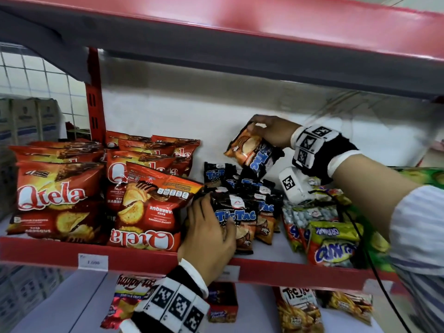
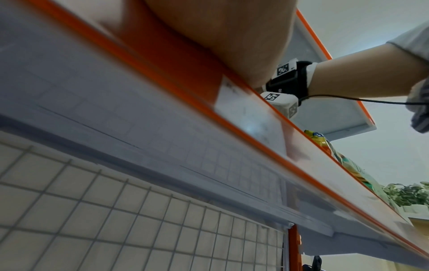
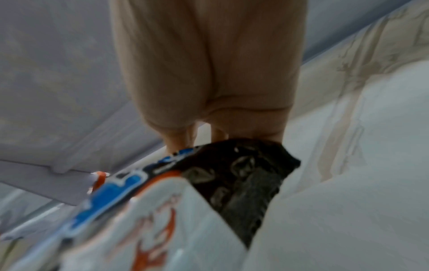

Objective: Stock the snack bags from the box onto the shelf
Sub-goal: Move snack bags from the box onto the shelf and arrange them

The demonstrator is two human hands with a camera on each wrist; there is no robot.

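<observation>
Above the row of Tic Tac bags (image 1: 242,188) on the red-edged shelf (image 1: 134,258), a single Tic Tac bag (image 1: 252,152) is held in the air by the right hand (image 1: 271,133), well back toward the white rear panel. The bag is pinched at its orange end, with the fingers curled over that edge; in the right wrist view the same grip is seen at the bag's (image 3: 209,183) upper edge below the right hand (image 3: 209,73). The long axis of the held bag is tilted, running from upper left at the grip down to the right, so that the black end points down toward the standing row just beneath it. It is therefore carried upside down relative to the front Tic Tac bag (image 1: 236,219), whose lettering reads upright.

That front bag is steadied by the left hand (image 1: 211,234), whose fingers are wrapped round its left side near the shelf lip. The left hand is nearer the front row; the right hand is nearer the gap behind it, and the coming placement is judged to turn on lowering and righting the held bag into that gap. The box is not in view.
</observation>
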